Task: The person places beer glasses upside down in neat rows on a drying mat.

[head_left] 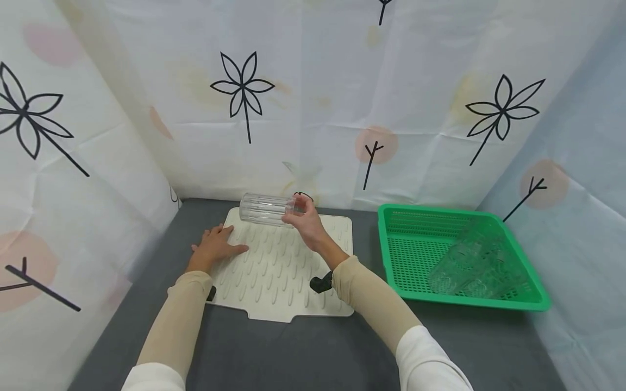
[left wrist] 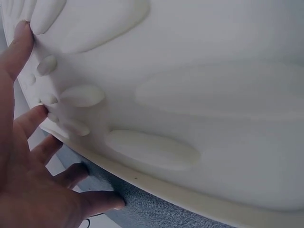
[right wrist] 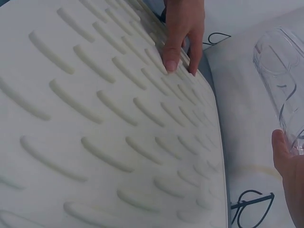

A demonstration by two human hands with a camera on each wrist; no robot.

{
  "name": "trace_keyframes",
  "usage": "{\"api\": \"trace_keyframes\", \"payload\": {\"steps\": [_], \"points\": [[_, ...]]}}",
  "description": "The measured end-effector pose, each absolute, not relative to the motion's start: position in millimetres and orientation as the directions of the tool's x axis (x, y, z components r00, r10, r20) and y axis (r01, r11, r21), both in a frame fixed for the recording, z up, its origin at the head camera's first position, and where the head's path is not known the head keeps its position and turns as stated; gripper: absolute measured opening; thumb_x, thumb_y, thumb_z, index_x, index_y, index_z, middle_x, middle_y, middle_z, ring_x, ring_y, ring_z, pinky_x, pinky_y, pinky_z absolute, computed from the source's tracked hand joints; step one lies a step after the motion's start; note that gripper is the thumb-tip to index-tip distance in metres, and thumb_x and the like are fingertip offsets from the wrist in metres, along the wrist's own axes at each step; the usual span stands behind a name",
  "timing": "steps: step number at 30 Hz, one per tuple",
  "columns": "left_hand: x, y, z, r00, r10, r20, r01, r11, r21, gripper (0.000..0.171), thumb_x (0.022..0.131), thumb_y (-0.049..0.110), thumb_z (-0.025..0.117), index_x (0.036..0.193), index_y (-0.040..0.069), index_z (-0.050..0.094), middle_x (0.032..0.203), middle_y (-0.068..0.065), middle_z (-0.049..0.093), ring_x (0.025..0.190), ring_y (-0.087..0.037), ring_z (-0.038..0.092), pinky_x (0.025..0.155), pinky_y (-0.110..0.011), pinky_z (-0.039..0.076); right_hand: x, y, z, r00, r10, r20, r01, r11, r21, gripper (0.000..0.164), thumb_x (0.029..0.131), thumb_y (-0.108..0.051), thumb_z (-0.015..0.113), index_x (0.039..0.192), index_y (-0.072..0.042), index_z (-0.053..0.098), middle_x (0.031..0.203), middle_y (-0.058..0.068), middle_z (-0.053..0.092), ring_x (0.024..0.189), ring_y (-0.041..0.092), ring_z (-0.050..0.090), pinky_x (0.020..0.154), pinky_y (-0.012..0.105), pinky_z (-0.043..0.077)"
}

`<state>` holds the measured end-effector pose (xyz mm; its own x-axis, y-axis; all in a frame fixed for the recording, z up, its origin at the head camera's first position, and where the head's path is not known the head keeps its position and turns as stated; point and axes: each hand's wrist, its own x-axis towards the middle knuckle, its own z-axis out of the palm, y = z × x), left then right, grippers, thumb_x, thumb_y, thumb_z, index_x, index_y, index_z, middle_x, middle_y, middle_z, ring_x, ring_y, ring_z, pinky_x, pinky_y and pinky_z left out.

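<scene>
A clear ribbed drinking glass [head_left: 263, 209] lies sideways in the air over the far part of a cream draining mat [head_left: 274, 277] with raised oval ridges. My right hand [head_left: 309, 224] grips it at its right end, fingers and thumb around it; the right wrist view has this glass [right wrist: 278, 78] at its right edge. On the mat's left edge rests my left hand [head_left: 215, 247], fingers spread and holding nothing. Seen from the left wrist, the fingers [left wrist: 35, 118] touch the mat's border, some reaching past it over the dark table.
To the right stands a green perforated basket [head_left: 386, 244] with several clear glasses [head_left: 457, 266] lying in its right part. The dark grey table [head_left: 303, 353] is bounded by patterned fabric walls [head_left: 313, 108] at the back and sides.
</scene>
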<state>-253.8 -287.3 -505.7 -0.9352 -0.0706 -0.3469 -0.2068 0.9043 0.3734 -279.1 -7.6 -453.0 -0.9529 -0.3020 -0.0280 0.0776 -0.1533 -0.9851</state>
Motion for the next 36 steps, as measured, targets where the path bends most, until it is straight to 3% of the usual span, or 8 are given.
{"api": "trace_keyframes", "payload": {"steps": [10,14,22,28,36], "points": [[-253.0,-293.4,-499.3,-0.925,-0.058,-0.377,-0.202,0.913,0.355,0.096,0.095,0.065,0.057,0.164,0.01,0.019,0.169,-0.028,0.007,0.152,-0.06,-0.002,0.11,-0.088,0.006,-277.1,-20.9,-460.4,-0.961,-0.276,-0.039,0.086,-0.161,-0.983,0.068,0.092,0.0,0.066,0.152,-0.008,0.035,0.149,0.014,0.04,0.133,0.033,0.052,0.105,0.039,0.052],[-255.1,-296.2,-495.5,-0.933,-0.048,-0.356,-0.176,0.925,0.337,0.086,0.103,0.057,0.049,0.163,0.003,0.019,0.165,-0.033,0.013,0.149,-0.063,0.009,0.114,-0.082,0.016,-275.8,-24.1,-461.9,-0.957,-0.288,-0.044,0.091,-0.153,-0.984,0.069,0.093,-0.001,0.066,0.154,-0.007,0.033,0.151,0.015,0.038,0.136,0.034,0.05,0.109,0.041,0.051],[-258.6,-304.6,-472.0,-0.989,-0.055,-0.139,-0.114,0.881,0.459,0.068,0.111,0.044,0.034,0.16,-0.002,0.024,0.16,-0.036,0.024,0.145,-0.057,0.03,0.116,-0.071,0.03,-280.1,-25.8,-462.1,-0.961,-0.275,-0.04,0.082,-0.141,-0.987,0.069,0.093,-0.003,0.067,0.154,-0.01,0.035,0.151,0.014,0.04,0.137,0.034,0.049,0.107,0.041,0.052],[-254.7,-299.7,-454.1,-0.995,-0.101,-0.016,-0.093,0.823,0.56,0.076,0.108,0.059,0.019,0.161,0.004,0.024,0.159,-0.029,0.034,0.145,-0.05,0.036,0.116,-0.069,0.031,-282.5,-26.3,-462.3,-0.96,-0.274,-0.057,0.1,-0.146,-0.984,0.07,0.091,-0.003,0.068,0.153,-0.01,0.036,0.15,0.014,0.04,0.137,0.034,0.05,0.107,0.04,0.052],[-249.4,-275.2,-437.2,-0.995,-0.032,0.092,0.037,0.746,0.665,0.076,0.107,0.062,0.02,0.164,0.011,0.019,0.162,-0.023,0.035,0.147,-0.047,0.036,0.117,-0.067,0.031,-281.4,-27.1,-462.6,-0.956,-0.289,-0.05,0.102,-0.168,-0.98,0.072,0.091,0.0,0.066,0.154,-0.007,0.033,0.149,0.015,0.039,0.138,0.035,0.05,0.105,0.038,0.053]]}}
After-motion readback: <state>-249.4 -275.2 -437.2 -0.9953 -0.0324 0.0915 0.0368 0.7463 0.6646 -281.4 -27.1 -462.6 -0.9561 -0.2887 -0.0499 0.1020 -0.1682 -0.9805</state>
